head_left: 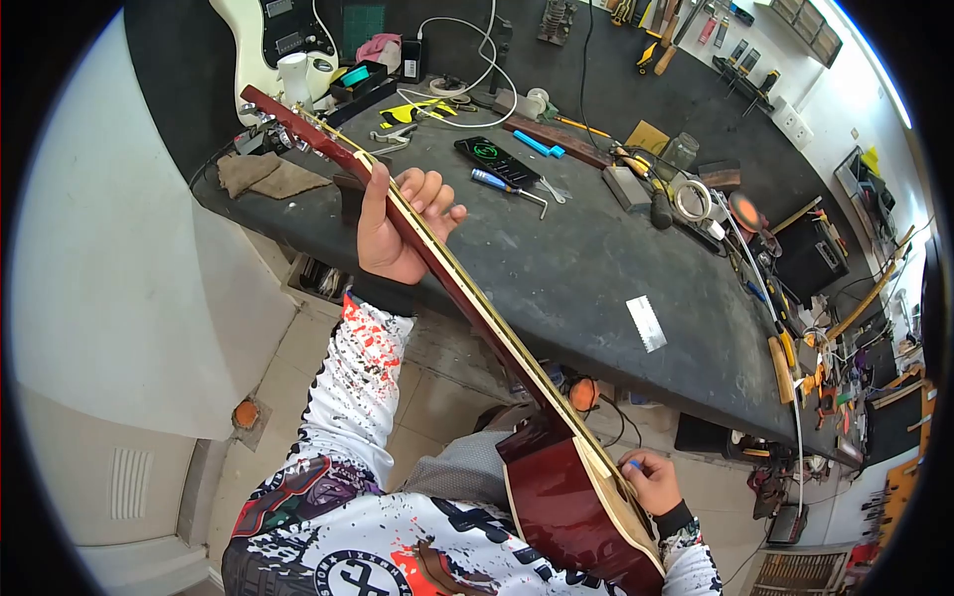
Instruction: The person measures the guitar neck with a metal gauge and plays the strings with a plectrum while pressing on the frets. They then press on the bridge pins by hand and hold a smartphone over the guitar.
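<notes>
A dark red acoustic guitar (586, 517) lies across my lap, its neck slanting up to the left and its headstock over the workbench. My left hand (402, 223) is wrapped round the neck near the headstock, thumb on the near side and curled fingers on the far side. Down at the body, my right hand (651, 482) is by the strings near the sound hole, pinching a small blue pick (635, 464) between thumb and fingers.
On the dark workbench (556, 268) are a phone (497, 162), a blue-handled screwdriver (492, 180), a notched white card (646, 324), leather pieces (268, 176) and a sanding block (626, 187). A white electric guitar (241, 40) stands behind. Many tools crowd the right side.
</notes>
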Tool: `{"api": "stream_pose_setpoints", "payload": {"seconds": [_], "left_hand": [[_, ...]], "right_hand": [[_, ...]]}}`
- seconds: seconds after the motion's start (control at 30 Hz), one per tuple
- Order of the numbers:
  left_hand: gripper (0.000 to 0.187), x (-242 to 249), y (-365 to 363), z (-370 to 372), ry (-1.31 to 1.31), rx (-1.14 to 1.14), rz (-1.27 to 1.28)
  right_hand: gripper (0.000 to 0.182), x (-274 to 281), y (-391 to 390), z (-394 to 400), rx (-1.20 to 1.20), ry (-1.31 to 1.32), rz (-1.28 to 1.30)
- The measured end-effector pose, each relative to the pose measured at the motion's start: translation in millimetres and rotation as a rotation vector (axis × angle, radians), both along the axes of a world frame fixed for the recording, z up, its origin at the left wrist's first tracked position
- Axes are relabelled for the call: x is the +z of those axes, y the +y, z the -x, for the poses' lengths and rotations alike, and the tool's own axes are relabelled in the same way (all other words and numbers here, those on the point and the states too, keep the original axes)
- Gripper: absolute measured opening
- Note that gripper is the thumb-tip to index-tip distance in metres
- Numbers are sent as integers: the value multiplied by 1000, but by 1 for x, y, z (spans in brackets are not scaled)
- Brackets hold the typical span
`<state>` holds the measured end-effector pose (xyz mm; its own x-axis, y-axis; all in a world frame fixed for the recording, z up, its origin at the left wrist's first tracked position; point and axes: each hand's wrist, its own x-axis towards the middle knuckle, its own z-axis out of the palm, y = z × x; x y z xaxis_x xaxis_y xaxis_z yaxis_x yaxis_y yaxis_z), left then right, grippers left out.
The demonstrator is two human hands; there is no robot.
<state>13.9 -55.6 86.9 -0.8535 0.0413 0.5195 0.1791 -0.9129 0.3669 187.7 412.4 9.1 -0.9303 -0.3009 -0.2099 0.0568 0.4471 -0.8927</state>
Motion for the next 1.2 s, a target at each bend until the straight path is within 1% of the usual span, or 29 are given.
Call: {"api": "stream_pose_setpoints", "payload": {"seconds": [0.07,0.2,0.27,0.3,0.37,0.5,0.57,0.6,0.67,0.7,0.77,0.8,0.87,0.9,0.93,0.97,1.0,1.03,1.07,1.13,1.2], "left_hand": [[48,3,5,-2,-27,83,-22],[48,0,-2,-1,20,14,0],[48,0,-2,0,12,15,-9],[48,0,-2,0,12,13,-9],[48,0,-1,-1,12,11,-18],[48,-2,-3,0,16,6,-16],[48,-2,-3,0,21,8,-12],[48,-3,-3,1,20,6,-13],[48,-4,-5,2,35,-7,-5],[48,-5,-5,2,35,-6,-6],[48,-4,-3,2,75,-1,-9],[48,-3,0,0,74,-1,-8],[50,2,12,-10,-57,45,-22],[51,-2,15,-10,-48,25,3],[51,-8,14,-6,-48,23,2],[51,-14,11,-2,11,-16,3],[51,-19,10,0,68,-56,4],[51,-18,12,0,38,-11,-25],[51,-17,12,0,35,-16,-25],[50,-15,11,0,21,42,30],[48,-15,12,0,5,36,28]], "right_hand": [[9,2,-4,1,-160,-78,0],[9,3,-5,1,-146,-59,-8],[11,-1,-1,2,-27,23,-90],[11,-2,-2,2,-29,23,-90],[12,-3,-6,1,-211,-101,-56],[12,-7,-3,1,-242,-115,11],[11,-4,-3,2,-186,-111,-147],[11,-6,-1,1,-188,-112,-148],[9,-10,5,2,-142,-115,2],[9,-9,5,2,-142,-115,1],[7,0,-4,0,-286,-211,230],[7,-1,-2,1,-286,-212,231],[8,-1,5,4,-89,-149,186],[8,1,5,6,-89,-149,185],[8,7,3,7,29,-67,102],[8,10,2,8,145,15,19],[8,10,0,8,140,11,19],[9,8,-4,6,-24,-90,96],[9,7,-5,5,-188,-190,173],[10,-3,-2,5,-208,-183,183],[12,-10,-3,4,-322,-206,99]]}}
